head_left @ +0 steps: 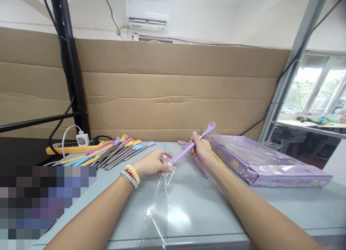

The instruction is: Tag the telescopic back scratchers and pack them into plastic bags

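A purple back scratcher (186,150) is held up in the air, just above the grey surface (205,206). It is gripped near its middle by the right hand (202,149), whose fingers are closed tight around the stick. Its little claw end is pointed up and away. Its handle end is at the open top of a clear plastic bag (162,192). The top of the bag is pinched by the fingers of the left hand (155,162), and the rest of the bag is laid on the surface. Bracelets (131,175) are worn on the left wrist. A pile of back scratchers (116,152) in many colours is seen on the left. A purple box (259,163) is laid on the right.
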A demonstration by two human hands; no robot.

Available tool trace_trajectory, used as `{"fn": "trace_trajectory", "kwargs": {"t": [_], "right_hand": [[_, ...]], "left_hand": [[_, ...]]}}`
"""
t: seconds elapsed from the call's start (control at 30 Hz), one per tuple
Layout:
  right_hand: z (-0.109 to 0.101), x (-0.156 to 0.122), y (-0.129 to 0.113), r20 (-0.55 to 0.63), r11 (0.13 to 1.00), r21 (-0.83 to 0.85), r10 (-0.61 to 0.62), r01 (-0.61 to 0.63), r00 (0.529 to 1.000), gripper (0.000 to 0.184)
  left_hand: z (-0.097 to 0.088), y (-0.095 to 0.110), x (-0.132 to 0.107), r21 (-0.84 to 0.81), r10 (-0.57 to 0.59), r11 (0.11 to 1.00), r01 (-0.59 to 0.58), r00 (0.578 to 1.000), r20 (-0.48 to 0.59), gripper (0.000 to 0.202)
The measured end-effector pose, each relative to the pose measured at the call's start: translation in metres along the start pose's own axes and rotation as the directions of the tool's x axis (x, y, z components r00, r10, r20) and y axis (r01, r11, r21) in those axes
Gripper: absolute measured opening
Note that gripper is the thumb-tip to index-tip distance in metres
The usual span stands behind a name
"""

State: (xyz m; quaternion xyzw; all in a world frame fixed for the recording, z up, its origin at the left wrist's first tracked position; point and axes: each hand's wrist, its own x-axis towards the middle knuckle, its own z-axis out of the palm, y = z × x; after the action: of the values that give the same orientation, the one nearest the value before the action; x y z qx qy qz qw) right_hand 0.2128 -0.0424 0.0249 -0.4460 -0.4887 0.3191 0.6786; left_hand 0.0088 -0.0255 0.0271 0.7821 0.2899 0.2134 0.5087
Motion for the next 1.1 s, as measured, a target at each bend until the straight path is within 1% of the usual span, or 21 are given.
{"fn": "trace_trajectory", "kwargs": {"t": [0.17,0.27,0.33,0.4,0.47,0.53,0.63,0.73,0.8,0.87,0.93,0.97,1.0,1.03,1.07,1.1], "right_hand": [[0.003,-0.003,0.003,0.124,0.992,-0.105,0.082,-0.069,0.989,0.049],[0.005,-0.006,0.004,0.200,0.983,-0.137,0.150,-0.124,0.968,0.044],[0.006,-0.007,0.002,0.249,0.977,-0.122,0.201,-0.175,0.947,0.040],[0.006,-0.008,-0.001,0.298,0.973,-0.078,0.231,-0.218,0.926,0.034],[0.005,-0.008,-0.003,0.337,0.972,-0.033,0.230,-0.233,0.913,0.028],[0.004,-0.008,-0.003,0.352,0.976,-0.014,0.206,-0.215,0.913,0.027],[0.004,-0.007,0.001,0.310,0.991,-0.030,0.130,-0.127,0.942,0.032],[0.006,-0.006,0.004,0.208,0.997,-0.024,0.074,-0.071,0.975,0.035],[0.007,-0.005,0.002,0.136,0.996,0.053,0.069,-0.077,0.988,0.034],[0.007,-0.005,-0.004,0.060,0.982,0.175,0.056,-0.066,0.997,0.034],[0.005,-0.004,-0.012,-0.025,0.961,0.277,0.020,-0.012,0.999,0.034],[0.003,-0.004,-0.016,-0.061,0.955,0.296,0.003,0.015,0.998,0.035],[0.000,-0.003,-0.019,-0.085,0.957,0.287,-0.013,0.037,0.996,0.036],[-0.003,-0.002,-0.022,-0.089,0.969,0.244,-0.025,0.046,0.996,0.037],[-0.006,-0.002,-0.023,-0.071,0.985,0.164,-0.041,0.052,0.997,0.037],[-0.008,-0.002,-0.024,-0.030,0.997,0.050,-0.064,0.066,0.997,0.038]], "left_hand": [[0.001,-0.003,0.001,0.009,0.023,1.000,-0.022,0.998,-0.056,0.049],[-0.001,-0.005,0.000,-0.007,0.017,1.000,-0.018,0.998,-0.054,0.049],[-0.001,-0.004,-0.001,-0.005,0.014,1.000,-0.014,0.999,-0.053,0.048],[-0.001,-0.002,-0.001,0.004,0.010,1.000,-0.010,0.997,-0.073,0.046],[-0.001,-0.001,-0.001,0.006,0.008,1.000,-0.007,0.994,-0.111,0.042],[-0.002,0.000,-0.001,-0.011,0.004,1.000,-0.005,0.988,-0.152,0.042],[-0.003,0.000,-0.001,-0.058,-0.007,0.998,-0.003,0.985,-0.172,0.046],[-0.003,0.001,-0.002,-0.100,-0.022,0.995,0.005,0.987,-0.162,0.047],[-0.002,0.003,-0.003,-0.108,-0.028,0.994,0.010,0.986,-0.164,0.046],[-0.001,0.004,-0.004,-0.088,-0.013,0.996,-0.002,0.985,-0.170,0.044],[-0.001,0.004,-0.004,-0.065,0.006,0.998,-0.018,0.985,-0.174,0.043],[-0.001,0.004,-0.004,-0.058,0.012,0.998,-0.022,0.984,-0.175,0.042],[-0.001,0.004,-0.003,-0.057,0.012,0.998,-0.023,0.985,-0.175,0.041],[-0.001,0.004,-0.003,-0.062,0.008,0.998,-0.019,0.985,-0.174,0.041],[-0.001,0.004,-0.003,-0.069,0.003,0.998,-0.015,0.985,-0.173,0.040],[-0.001,0.004,-0.003,-0.076,-0.002,0.997,-0.011,0.985,-0.173,0.040]]}}
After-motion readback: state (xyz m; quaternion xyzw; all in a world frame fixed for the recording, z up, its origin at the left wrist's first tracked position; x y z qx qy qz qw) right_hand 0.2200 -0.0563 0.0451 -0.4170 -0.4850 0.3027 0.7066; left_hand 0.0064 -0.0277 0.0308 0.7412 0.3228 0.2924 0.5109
